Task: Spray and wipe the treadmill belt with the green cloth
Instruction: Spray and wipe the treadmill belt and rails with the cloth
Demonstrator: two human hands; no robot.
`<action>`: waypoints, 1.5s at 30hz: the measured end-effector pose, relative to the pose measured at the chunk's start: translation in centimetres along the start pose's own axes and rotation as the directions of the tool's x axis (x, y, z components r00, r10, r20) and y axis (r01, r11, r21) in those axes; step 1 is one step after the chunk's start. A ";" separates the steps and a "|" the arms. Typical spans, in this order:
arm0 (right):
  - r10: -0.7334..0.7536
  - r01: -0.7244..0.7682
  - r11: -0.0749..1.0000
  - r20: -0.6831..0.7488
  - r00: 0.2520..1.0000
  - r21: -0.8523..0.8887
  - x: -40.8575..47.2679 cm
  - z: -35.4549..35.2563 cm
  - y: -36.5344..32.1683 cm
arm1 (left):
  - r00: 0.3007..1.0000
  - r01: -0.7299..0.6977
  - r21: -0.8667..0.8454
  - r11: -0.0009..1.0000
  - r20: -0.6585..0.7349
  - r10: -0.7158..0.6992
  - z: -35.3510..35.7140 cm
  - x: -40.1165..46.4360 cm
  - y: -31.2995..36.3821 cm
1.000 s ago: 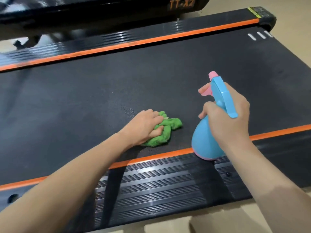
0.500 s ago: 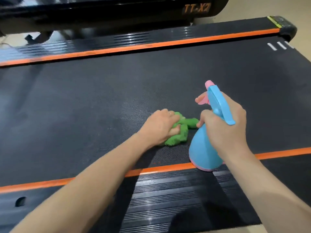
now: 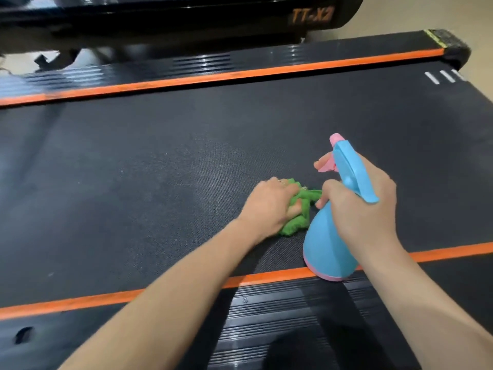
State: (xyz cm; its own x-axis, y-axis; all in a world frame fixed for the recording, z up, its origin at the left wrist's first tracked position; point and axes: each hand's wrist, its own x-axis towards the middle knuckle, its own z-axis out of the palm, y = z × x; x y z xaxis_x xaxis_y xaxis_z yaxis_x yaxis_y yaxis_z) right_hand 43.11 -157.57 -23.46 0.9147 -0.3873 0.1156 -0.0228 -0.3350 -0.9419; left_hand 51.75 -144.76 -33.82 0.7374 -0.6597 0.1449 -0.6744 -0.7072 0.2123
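The black treadmill belt fills the middle of the view. A crumpled green cloth lies on it near the front orange stripe. My left hand grips the cloth and presses it onto the belt. Just right of it, my right hand holds a light blue spray bottle with a pink nozzle and pink base, one finger on the pink trigger. The bottle is upright and its base overlaps the front orange stripe. The bottle hides part of the cloth.
Orange stripes border the belt at the back and front. Ribbed black side rails run along both edges. The dark motor cover with orange lettering stands at the back. Beige floor shows at the top right.
My left hand has slid the green cloth rightward along the belt, up against the spray bottle. My right hand has kept hold of the bottle, which has stayed upright.
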 end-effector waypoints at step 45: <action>0.207 0.111 0.647 0.314 0.927 -0.754 -4.4 -14.8 1.9 | 0.992 0.052 -0.034 0.998 0.117 -0.048 -2.9 -6.3 -0.3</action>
State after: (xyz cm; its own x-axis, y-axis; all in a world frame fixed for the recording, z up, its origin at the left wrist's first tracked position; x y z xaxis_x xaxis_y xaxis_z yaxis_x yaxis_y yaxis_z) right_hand 33.07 -169.21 -21.09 0.9694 -0.1590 -0.1870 -0.2180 -0.9075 -0.3591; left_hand 47.41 -139.62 -31.97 0.7593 -0.6504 0.0206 -0.6335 -0.7316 0.2519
